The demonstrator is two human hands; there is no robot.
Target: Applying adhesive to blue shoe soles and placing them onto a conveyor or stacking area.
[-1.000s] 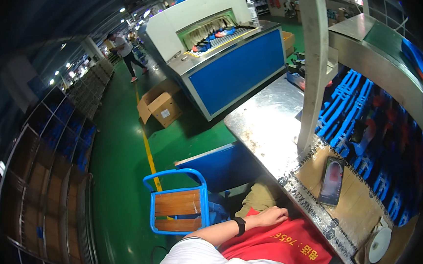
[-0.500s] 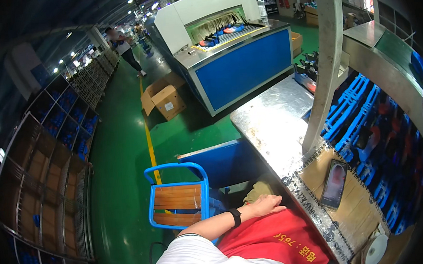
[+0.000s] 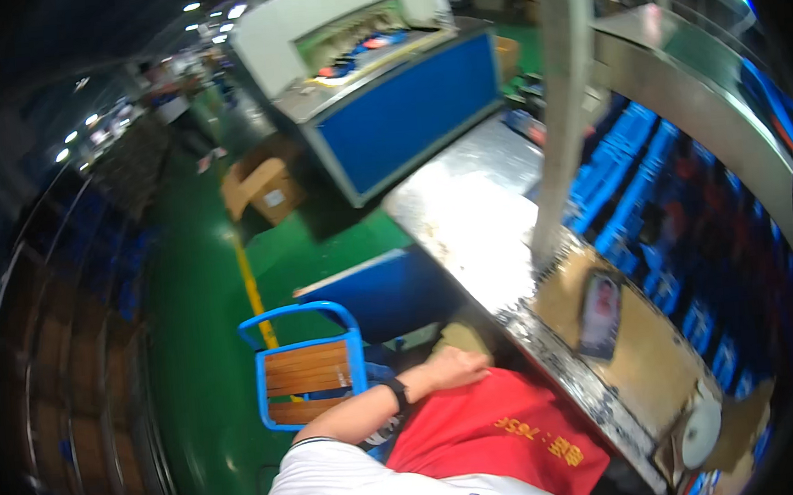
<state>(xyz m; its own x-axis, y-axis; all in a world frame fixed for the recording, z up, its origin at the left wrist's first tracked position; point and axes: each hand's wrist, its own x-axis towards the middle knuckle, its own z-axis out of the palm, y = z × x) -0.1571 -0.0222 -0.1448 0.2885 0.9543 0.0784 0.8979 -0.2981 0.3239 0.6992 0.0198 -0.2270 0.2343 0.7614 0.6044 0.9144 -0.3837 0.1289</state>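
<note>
My left hand (image 3: 457,366), with a black band on its wrist, is at the far edge of the red apron (image 3: 492,425) over my lap. Its fingers look curled in and closed on the apron's edge, though motion blurs them. Just beyond the knuckles shows a bit of khaki fabric (image 3: 462,335). My right hand is out of sight. A phone (image 3: 601,314) with a lit screen lies on brown cardboard (image 3: 639,359) on the metal bench to my right.
A blue-framed chair (image 3: 309,373) with wooden slats stands left of my arm. The metal workbench (image 3: 466,187) runs along my right, below a post (image 3: 561,98). Ahead are an open carton (image 3: 269,197) and a blue-sided conveyor machine (image 3: 406,113). Shelving (image 3: 73,362) lines the left; a person (image 3: 175,111) is farther off.
The view has swung, so the bench, chair and machine sit farther left and higher. My left hand's fingers, stretched out before, are now curled. A white round reel shows more fully at the bench's near end.
</note>
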